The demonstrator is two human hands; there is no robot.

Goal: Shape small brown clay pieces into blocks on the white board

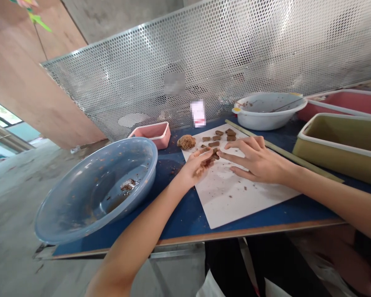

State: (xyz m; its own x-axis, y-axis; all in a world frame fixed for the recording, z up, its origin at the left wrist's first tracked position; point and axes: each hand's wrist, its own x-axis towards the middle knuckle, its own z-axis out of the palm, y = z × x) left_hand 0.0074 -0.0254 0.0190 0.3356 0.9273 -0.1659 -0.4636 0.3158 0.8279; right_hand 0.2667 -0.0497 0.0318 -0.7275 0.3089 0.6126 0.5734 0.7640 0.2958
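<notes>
My left hand [197, 165] lies on the white sheet [235, 194] with its fingers curled around a small brown dough piece [214, 153]. My right hand [255, 159] rests flat on the sheet, fingers stretched out, its fingertips touching the same piece. Several short brown dough pieces [218, 138] lie in a row at the far end of the sheet. A rough brown dough ball [186, 142] sits on the blue table [179, 214] just left of the sheet.
A large blue basin [95, 189] with brown residue overhangs the table's left edge. A pink tray [154, 134], a white bowl [267, 109], a long stick [284, 152], an olive tub [340, 144] and a pink tub [346, 101] stand around. A perforated metal screen [219, 62] backs the table.
</notes>
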